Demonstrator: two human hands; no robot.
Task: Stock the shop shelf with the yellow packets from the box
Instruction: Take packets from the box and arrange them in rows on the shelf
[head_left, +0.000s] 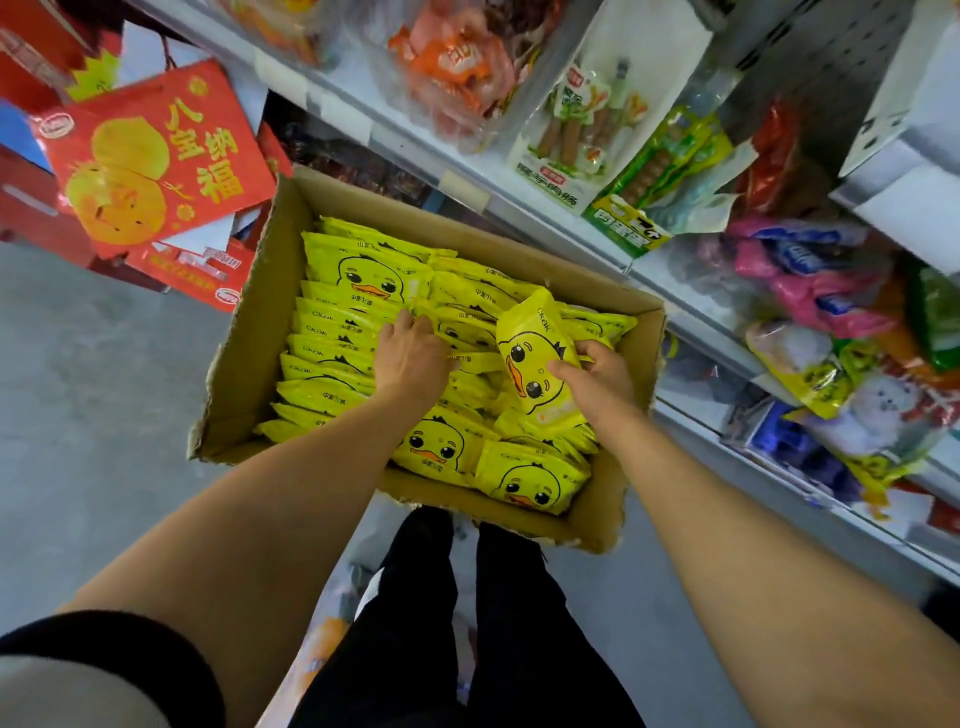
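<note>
Right hand (597, 369) grips one packet (535, 358) by its edge, left hand (410, 348) digs open-fingered into the box (244, 332); slick packet could slip or snag neighbours.

Open-topped box, crowded shelves to the right

The cardboard box (249, 332) is unobstructed from above; shelf tiers (561, 223) at right are packed with hanging snack bags (566, 130), while bare grey floor (93, 395) is left at lower left.
</note>
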